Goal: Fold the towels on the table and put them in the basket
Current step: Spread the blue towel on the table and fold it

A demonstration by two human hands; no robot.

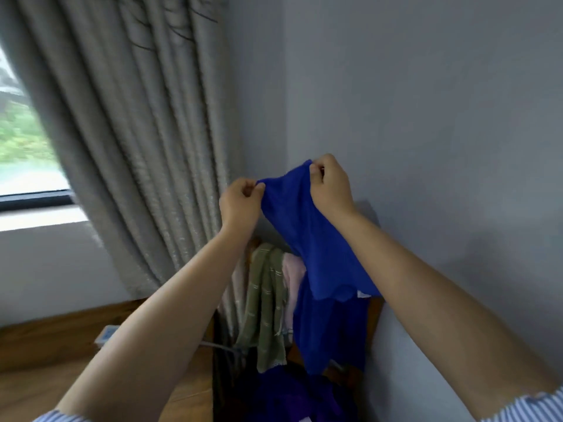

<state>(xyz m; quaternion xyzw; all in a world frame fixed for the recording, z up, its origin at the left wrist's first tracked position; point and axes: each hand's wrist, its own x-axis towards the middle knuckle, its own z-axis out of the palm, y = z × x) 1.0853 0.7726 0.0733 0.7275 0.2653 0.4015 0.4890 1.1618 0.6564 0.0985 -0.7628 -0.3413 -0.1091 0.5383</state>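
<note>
Grey wall [426, 102] fills the space ahead and to my right, and a grey curtain [128, 132] hangs to my left beside a window [27, 141], so both my arms are raised in the free air of this corner. My left hand [240, 202] pinches one top corner of a blue towel [310, 236] between thumb and curled fingers; my right hand [329, 184] pinches the other top corner the same way. Its cloth hangs slack between them, the lower edge loose in the air. Below it, a green striped towel [268, 306], a pink one [292, 269] and more blue cloth [329, 333] drape over something at the wall; I cannot tell what carries them. No writing is readable anywhere.
</note>
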